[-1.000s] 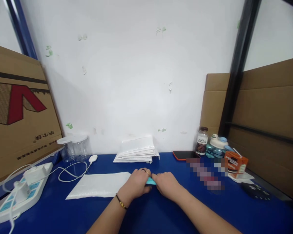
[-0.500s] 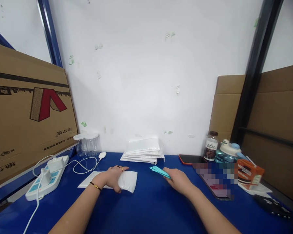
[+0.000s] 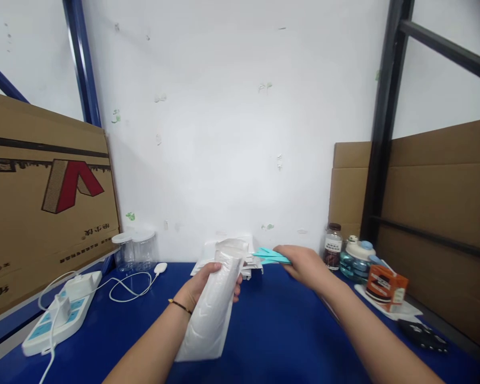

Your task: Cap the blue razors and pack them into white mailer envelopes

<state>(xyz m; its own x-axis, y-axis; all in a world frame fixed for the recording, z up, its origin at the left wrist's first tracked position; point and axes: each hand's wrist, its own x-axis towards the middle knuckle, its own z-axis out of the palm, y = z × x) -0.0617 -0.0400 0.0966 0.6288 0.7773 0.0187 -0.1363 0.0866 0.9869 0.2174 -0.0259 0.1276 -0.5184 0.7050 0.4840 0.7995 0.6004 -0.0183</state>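
My left hand (image 3: pixel 208 281) is wrapped round a white padded mailer bag (image 3: pixel 214 306), which it holds up off the blue table (image 3: pixel 272 330) with the open mouth at the top. My right hand (image 3: pixel 306 264) pinches a bunch of thin teal strips (image 3: pixel 270 256), their tips pointing left towards the bag's mouth, a short gap away. Behind both hands a stack of white mailers (image 3: pixel 224 255) lies against the wall, partly hidden by the raised bag.
A white power strip (image 3: pixel 60 317) with a looping cable (image 3: pixel 132 282) lies at left, below a leaning cardboard box (image 3: pixel 44 197). Clear jars (image 3: pixel 136 250) stand near the wall. At right are a brown bottle (image 3: pixel 333 245), a blue-lidded bottle (image 3: pixel 356 258), an orange carton (image 3: pixel 385 288) and a dark object (image 3: pixel 424 336).
My left hand went from the teal strips to the flat mailer, then lifted it upright off the table. My right hand has raised the strips and brought them toward the bag's mouth.
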